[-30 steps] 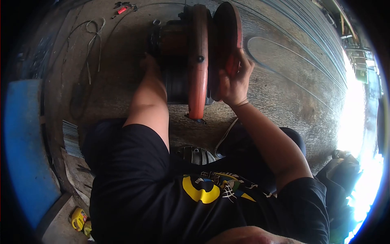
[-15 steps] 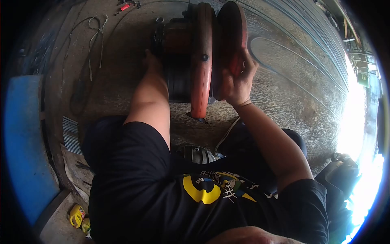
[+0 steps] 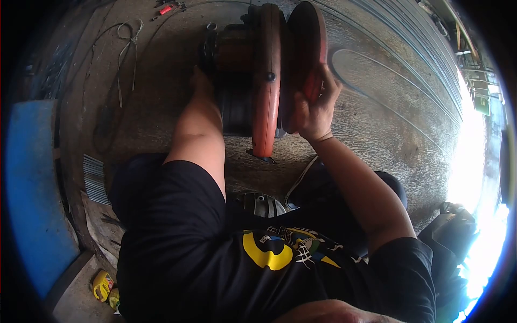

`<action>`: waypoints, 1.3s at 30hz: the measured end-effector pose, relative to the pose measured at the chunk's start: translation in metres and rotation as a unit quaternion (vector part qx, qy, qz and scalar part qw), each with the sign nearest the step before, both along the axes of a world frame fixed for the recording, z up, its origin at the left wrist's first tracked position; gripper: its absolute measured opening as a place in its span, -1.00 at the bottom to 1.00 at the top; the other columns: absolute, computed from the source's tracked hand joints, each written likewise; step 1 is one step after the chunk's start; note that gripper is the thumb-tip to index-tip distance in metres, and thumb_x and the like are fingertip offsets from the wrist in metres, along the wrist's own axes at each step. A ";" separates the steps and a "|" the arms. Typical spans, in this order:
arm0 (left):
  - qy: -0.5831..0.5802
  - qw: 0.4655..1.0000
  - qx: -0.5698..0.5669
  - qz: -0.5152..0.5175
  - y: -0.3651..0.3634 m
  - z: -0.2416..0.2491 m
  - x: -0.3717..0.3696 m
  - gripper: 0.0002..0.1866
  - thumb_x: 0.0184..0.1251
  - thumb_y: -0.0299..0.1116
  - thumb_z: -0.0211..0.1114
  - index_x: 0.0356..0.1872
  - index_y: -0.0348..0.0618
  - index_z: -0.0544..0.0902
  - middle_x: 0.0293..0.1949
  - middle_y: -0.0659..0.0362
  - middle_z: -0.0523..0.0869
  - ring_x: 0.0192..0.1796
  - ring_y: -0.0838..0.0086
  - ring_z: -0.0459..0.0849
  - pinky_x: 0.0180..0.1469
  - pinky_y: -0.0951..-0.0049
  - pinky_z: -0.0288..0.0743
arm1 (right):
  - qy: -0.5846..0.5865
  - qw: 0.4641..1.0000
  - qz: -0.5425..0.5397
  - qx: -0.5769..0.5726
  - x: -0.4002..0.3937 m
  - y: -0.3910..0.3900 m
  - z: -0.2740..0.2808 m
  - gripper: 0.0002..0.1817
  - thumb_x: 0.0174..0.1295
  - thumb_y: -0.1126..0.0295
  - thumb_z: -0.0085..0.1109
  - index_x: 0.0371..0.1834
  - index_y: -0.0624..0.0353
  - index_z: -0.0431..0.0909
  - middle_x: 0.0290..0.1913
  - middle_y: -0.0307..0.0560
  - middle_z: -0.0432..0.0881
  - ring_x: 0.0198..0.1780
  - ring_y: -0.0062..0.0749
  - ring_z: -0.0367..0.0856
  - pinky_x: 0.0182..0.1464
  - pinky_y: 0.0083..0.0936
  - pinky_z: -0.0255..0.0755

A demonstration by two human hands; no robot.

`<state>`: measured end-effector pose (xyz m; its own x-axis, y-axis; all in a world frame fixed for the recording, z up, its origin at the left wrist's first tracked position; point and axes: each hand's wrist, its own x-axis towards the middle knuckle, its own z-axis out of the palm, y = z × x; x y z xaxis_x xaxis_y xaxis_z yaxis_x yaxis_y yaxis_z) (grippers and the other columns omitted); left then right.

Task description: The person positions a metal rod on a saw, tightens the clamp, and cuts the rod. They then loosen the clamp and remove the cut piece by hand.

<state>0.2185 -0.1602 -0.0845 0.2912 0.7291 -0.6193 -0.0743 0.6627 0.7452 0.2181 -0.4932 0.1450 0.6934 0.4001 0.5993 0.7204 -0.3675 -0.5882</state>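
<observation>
A large power tool, which looks like a cut-off saw, stands in front of me with a red curved guard (image 3: 265, 116) and a dark motor body (image 3: 236, 110). To the right of that guard is a round, red-rimmed cover (image 3: 318, 40). Gripping the cover's lower right edge is my right hand (image 3: 319, 110), thumb on the near side and fingers around the rim. My left hand (image 3: 200, 79) reaches to the left side of the motor body; shadow and the tool hide its fingers, so its grip does not show.
Long thin metal rods (image 3: 398, 40) lie on the worn floor at the right. A looped cord (image 3: 129, 40) and a red-handled tool (image 3: 166, 9) lie at the upper left. Short rods (image 3: 95, 180) sit beside a blue panel (image 3: 37, 188), and a yellow object (image 3: 101, 285) is at lower left.
</observation>
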 end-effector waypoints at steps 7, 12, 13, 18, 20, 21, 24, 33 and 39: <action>0.002 1.000 -0.005 0.005 -0.002 -0.009 0.001 -0.48 0.38 0.01 0.10 0.02 -0.31 0.57 -0.12 0.05 0.66 -0.19 0.24 0.68 -0.24 0.21 0.61 | 0.034 0.999 0.006 0.016 0.000 -0.001 -0.002 -0.22 0.10 0.42 0.18 0.40 0.31 0.07 0.18 0.23 0.24 0.20 0.04 0.31 0.28 -0.17 0.22; 0.024 0.999 0.014 0.032 -0.006 0.007 0.001 -0.47 0.38 -0.04 0.15 0.09 -0.35 0.51 -0.06 0.00 0.65 -0.15 0.18 0.69 -0.18 0.19 0.67 | 0.019 1.000 0.001 -0.001 0.000 -0.002 -0.001 -0.22 0.08 0.45 0.18 0.41 0.30 0.06 0.18 0.23 0.24 0.20 0.03 0.31 0.26 -0.18 0.26; 0.050 0.998 0.025 0.027 0.000 -0.002 0.003 -0.46 0.38 -0.04 0.17 0.11 -0.36 0.50 -0.03 -0.03 0.64 -0.13 0.15 0.69 -0.16 0.18 0.67 | 0.019 1.000 0.002 0.001 0.000 -0.002 -0.001 -0.21 0.08 0.45 0.18 0.41 0.30 0.06 0.18 0.23 0.24 0.20 0.03 0.31 0.25 -0.18 0.26; 0.104 0.993 0.035 0.031 0.009 -0.022 0.009 -0.44 0.36 -0.04 0.20 0.13 -0.38 0.48 0.02 -0.08 0.63 -0.08 0.10 0.69 -0.13 0.17 0.67 | 0.020 1.000 0.000 -0.004 0.000 -0.002 0.000 -0.21 0.07 0.45 0.18 0.41 0.29 0.06 0.18 0.22 0.23 0.20 0.03 0.32 0.26 -0.18 0.26; 0.058 0.998 0.005 0.039 0.009 -0.024 0.010 -0.43 0.35 -0.04 0.21 0.14 -0.38 0.49 0.02 -0.09 0.63 -0.09 0.11 0.69 -0.13 0.16 0.66 | 0.016 1.000 -0.002 -0.007 0.000 -0.002 0.000 -0.21 0.07 0.45 0.18 0.41 0.29 0.06 0.18 0.22 0.23 0.19 0.03 0.32 0.26 -0.18 0.26; 0.058 0.998 0.005 0.039 0.008 -0.022 0.009 -0.43 0.35 -0.04 0.21 0.14 -0.38 0.49 0.02 -0.09 0.63 -0.09 0.11 0.69 -0.13 0.16 0.66 | 0.026 1.000 0.000 -0.002 0.000 -0.002 -0.001 -0.21 0.07 0.45 0.18 0.41 0.29 0.05 0.18 0.22 0.23 0.20 0.02 0.31 0.26 -0.18 0.26; 0.090 0.995 0.012 0.030 0.004 -0.015 0.007 -0.41 0.34 -0.01 0.22 0.11 -0.40 0.50 -0.01 -0.08 0.65 -0.10 0.13 0.69 -0.13 0.16 0.65 | 0.033 0.999 0.001 0.000 0.000 -0.002 0.000 -0.21 0.07 0.45 0.17 0.41 0.28 0.05 0.18 0.21 0.23 0.20 0.03 0.31 0.26 -0.18 0.27; 0.081 0.996 0.034 0.003 0.010 -0.040 0.008 -0.40 0.39 0.05 0.14 0.03 -0.45 0.56 -0.07 -0.05 0.69 -0.13 0.18 0.70 -0.10 0.24 0.59 | 0.021 1.000 0.002 -0.006 0.000 -0.002 -0.001 -0.21 0.08 0.45 0.18 0.41 0.30 0.05 0.18 0.21 0.21 0.20 0.02 0.32 0.23 -0.20 0.31; 0.081 0.995 0.048 -0.005 0.003 -0.029 0.009 -0.45 0.47 -0.01 0.03 0.09 -0.40 0.53 -0.02 -0.04 0.66 -0.08 0.21 0.68 -0.04 0.26 0.56 | 0.021 0.999 0.011 0.022 0.002 -0.001 -0.003 -0.20 0.04 0.44 0.18 0.40 0.31 0.05 0.16 0.19 0.31 0.09 0.04 0.26 0.21 -0.12 0.23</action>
